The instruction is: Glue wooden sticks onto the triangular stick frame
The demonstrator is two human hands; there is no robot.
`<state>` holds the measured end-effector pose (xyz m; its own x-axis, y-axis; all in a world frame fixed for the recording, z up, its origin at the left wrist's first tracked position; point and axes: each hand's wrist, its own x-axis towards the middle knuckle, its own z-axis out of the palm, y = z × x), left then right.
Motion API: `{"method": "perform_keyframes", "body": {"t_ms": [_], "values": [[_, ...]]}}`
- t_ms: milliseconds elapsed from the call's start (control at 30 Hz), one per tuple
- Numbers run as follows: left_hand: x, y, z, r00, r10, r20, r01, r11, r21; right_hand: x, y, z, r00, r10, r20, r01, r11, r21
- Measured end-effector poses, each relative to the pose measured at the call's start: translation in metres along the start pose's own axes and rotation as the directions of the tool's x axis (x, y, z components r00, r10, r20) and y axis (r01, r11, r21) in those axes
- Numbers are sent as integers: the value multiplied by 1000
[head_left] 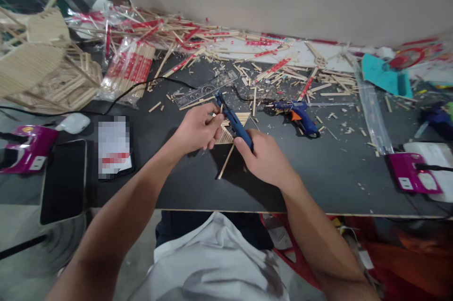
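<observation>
My left hand (198,126) is closed in a pinch, with what looks like a short thin wooden stick between thumb and forefinger. My right hand (264,155) wraps round a long dark blue hand tool (238,124), which looks like a cutter. The tool's far tip points up and left, close by my left fingertips. Beneath the tool and partly hidden by both hands lies a small panel of wooden sticks (242,117) set side by side. One loose stick (226,162) reaches from it toward the table's front edge.
A blue glue gun (300,114) lies to the right. A clear plastic ruler (207,89), wrapped chopsticks (132,65) and many offcuts cover the back. Two phones (63,180) (115,147), purple power sockets (414,173) and a wooden stick model (31,60) stand at the sides.
</observation>
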<state>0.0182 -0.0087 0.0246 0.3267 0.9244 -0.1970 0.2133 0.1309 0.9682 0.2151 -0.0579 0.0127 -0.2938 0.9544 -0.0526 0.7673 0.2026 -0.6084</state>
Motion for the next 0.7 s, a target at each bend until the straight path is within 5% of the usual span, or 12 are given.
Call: {"method": "perform_keyframes", "body": {"t_ms": [700], "values": [[3, -5, -4, 999, 43, 18, -43, 999, 21, 2, -2, 9, 1000, 20, -21, -22, 996, -85]]}}
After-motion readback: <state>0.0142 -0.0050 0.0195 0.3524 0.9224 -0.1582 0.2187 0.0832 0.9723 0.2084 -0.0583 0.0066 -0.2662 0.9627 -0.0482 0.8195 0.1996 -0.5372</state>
